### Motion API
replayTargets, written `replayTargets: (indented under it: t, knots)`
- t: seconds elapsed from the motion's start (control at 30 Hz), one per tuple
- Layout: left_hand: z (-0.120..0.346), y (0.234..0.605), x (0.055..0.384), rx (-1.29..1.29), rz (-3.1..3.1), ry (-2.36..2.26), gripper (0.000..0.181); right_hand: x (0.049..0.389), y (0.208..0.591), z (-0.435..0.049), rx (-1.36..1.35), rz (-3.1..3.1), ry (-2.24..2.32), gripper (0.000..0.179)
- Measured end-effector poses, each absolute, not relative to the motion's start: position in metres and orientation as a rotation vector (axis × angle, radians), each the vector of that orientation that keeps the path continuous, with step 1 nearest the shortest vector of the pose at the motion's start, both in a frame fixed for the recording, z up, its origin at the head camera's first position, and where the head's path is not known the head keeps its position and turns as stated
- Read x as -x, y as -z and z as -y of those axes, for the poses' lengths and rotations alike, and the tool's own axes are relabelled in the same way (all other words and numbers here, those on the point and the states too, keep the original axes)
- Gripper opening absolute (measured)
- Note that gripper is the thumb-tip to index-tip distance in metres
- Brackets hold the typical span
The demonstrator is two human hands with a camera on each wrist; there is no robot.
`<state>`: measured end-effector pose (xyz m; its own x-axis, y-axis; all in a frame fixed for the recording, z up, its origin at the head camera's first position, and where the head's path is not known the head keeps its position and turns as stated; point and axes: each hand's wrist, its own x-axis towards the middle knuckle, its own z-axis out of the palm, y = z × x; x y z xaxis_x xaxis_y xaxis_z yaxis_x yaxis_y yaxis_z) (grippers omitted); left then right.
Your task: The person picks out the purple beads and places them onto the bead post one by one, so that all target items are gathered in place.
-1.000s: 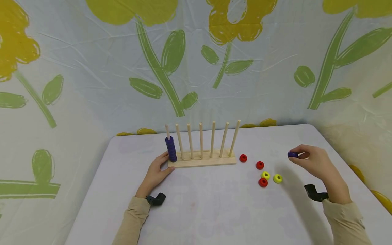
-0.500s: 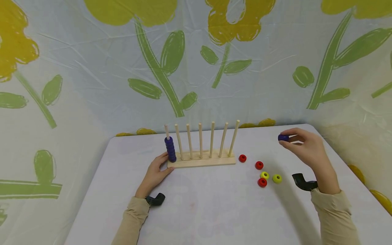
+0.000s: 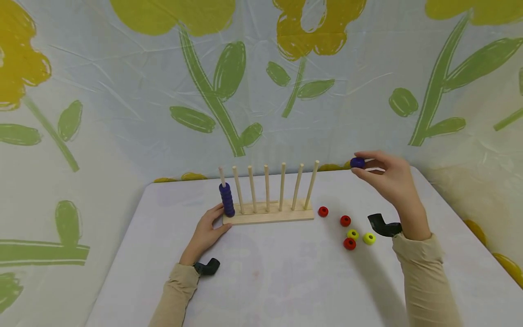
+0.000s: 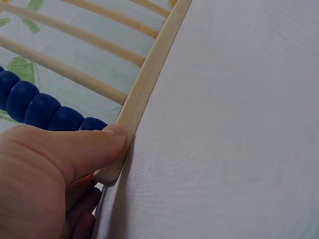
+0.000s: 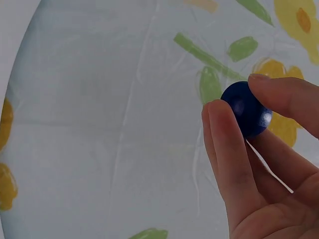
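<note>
My right hand (image 3: 390, 179) pinches a dark blue bead (image 3: 357, 163) between thumb and fingertips, raised above the table's back right. Close up in the right wrist view, the round bead (image 5: 245, 109) is glossy and its hole is not visible. My left hand (image 3: 207, 234) grips the left end of a wooden peg rack (image 3: 269, 219), thumb on the front of the base (image 4: 142, 94) and fingers behind it, partly hidden. Several upright pegs stand in a row on the base. A stack of dark blue beads (image 3: 227, 200) fills the lower part of the leftmost peg; the other pegs are bare.
Right of the rack lie red beads (image 3: 323, 211) and two yellow beads (image 3: 369, 238), loose on the white tabletop (image 3: 261, 272). One yellow bead overlaps a red one in the head view. Behind the table hangs a flower-printed sheet (image 3: 143, 91).
My right hand has risen and moved left toward the rack, carrying the blue bead. The left hand still holds the rack's end, and the loose beads stay where they were.
</note>
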<state>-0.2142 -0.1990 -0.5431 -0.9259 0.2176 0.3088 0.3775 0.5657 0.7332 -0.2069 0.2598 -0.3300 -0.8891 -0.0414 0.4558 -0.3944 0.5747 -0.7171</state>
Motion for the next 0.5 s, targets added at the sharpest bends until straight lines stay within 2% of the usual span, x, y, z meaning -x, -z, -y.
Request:
replayTargets:
  t: [0.5]
  knots:
    - [0.200,0.544,0.214,0.510,2.605,1.290,0.056,0.223,0.303,-0.206,-0.513,2.265,-1.445,0.035]
